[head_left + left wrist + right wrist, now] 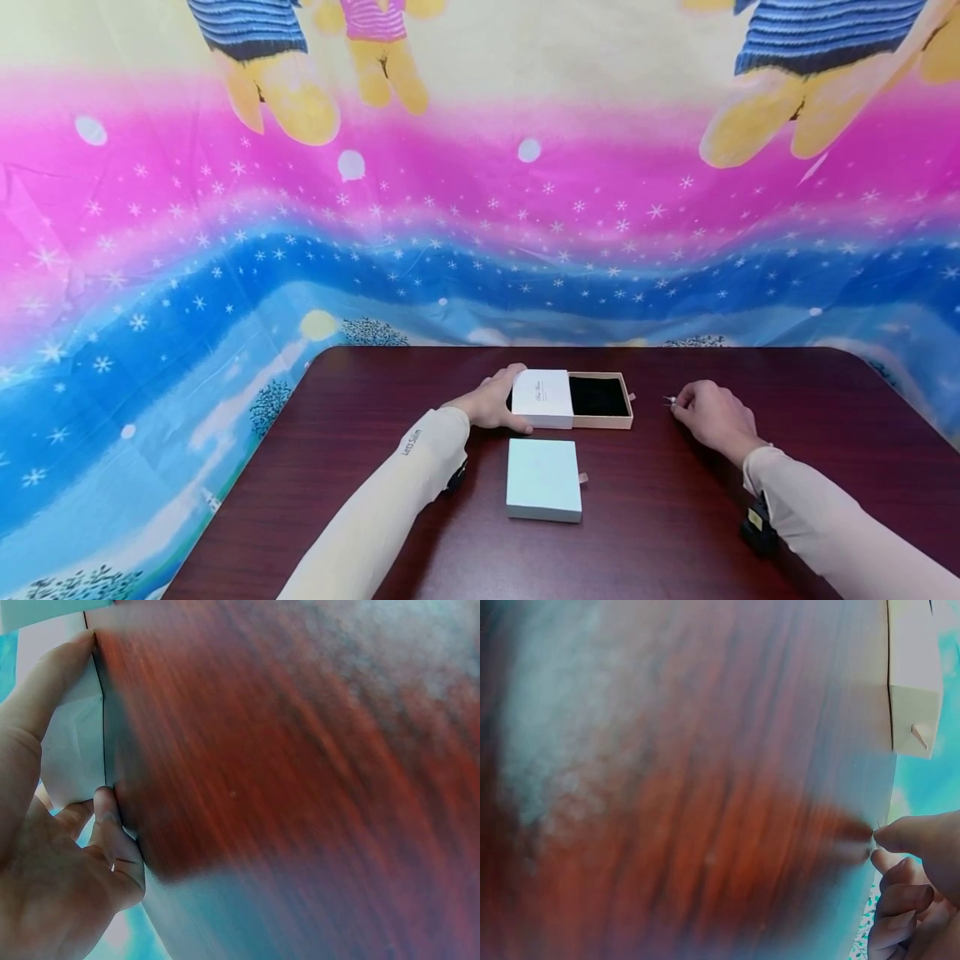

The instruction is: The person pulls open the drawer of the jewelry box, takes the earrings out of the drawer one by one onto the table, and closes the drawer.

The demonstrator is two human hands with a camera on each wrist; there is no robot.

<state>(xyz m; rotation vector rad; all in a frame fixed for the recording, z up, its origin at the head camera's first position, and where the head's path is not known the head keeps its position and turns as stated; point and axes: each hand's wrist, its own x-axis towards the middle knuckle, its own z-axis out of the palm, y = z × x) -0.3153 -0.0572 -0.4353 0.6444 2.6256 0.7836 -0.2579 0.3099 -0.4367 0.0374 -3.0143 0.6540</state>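
My left hand (491, 402) grips the left end of a white slide-out jewelry box (542, 398), thumb along the near side and fingers round the far side. The drawer (627, 410) is pulled partly out to the right and shows a black padded insert (598, 395). To the right of it, my right hand (716, 415) pinches a small silvery piece (671, 402) between thumb and fingertips, low over the table; its exact kind I cannot tell. In the left wrist view the thumb presses the box's white side (75, 742).
A closed pale mint box (543, 477) with a small ribbon tab (583, 478) lies just in front of the white one. Both stand on a dark red wooden table (645, 533). Behind its far edge hangs a colourful printed cloth (480, 208).
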